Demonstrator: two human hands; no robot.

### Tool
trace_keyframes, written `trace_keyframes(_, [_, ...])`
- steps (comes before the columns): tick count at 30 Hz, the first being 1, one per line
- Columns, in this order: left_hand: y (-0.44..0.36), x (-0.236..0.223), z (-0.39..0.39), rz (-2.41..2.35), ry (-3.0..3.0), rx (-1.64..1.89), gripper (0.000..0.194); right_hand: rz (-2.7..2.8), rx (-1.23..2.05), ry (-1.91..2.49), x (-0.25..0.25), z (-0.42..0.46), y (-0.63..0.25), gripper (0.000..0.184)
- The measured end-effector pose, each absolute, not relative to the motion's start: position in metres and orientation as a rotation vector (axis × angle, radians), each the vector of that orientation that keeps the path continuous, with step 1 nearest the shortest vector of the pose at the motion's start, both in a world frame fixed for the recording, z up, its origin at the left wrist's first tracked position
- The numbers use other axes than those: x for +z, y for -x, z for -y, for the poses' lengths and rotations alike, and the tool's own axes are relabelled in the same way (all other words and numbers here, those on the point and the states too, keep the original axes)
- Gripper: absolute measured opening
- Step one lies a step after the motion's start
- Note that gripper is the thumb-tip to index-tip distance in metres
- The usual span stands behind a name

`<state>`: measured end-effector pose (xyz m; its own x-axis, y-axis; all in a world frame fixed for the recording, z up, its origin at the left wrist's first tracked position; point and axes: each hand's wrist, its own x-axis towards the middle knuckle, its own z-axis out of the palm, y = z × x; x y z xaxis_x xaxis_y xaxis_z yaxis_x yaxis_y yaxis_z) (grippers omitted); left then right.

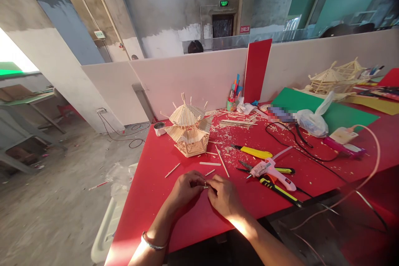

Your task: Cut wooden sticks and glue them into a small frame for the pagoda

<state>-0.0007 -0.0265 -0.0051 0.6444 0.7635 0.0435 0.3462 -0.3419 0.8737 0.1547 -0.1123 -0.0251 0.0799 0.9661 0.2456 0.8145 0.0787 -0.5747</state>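
My left hand (187, 189) and my right hand (223, 196) meet above the red table (149, 199). Both are closed in a pinch on a small wooden stick piece (205, 185), largely covered by the fingertips. Just beyond them lie a flat craft stick (210, 163) and several thin round sticks. Farther back stands a pavilion model (187, 133) built of thin wooden sticks, with a two-tiered roof. Right of my hands rests a pink glue gun (270, 171), lying over cutting tools with black and yellow handles. A yellow utility knife (256, 152) is behind it.
A small white cup (160, 129) stands beside the model. Loose sticks (238, 122) and wood chips litter the back of the table. Cables, a plastic bag (313, 121) and a green board (352, 112) occupy the right. A low partition (193, 75) bounds the far edge.
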Motion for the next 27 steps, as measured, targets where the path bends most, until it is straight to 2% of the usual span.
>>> trace_keyframes(27, [0.0013, -0.0064, 0.0268, -0.887, -1.951, 0.571, 0.015, 1.779, 0.321, 1.786, -0.0239, 0.1141, -0.1545, 0.028])
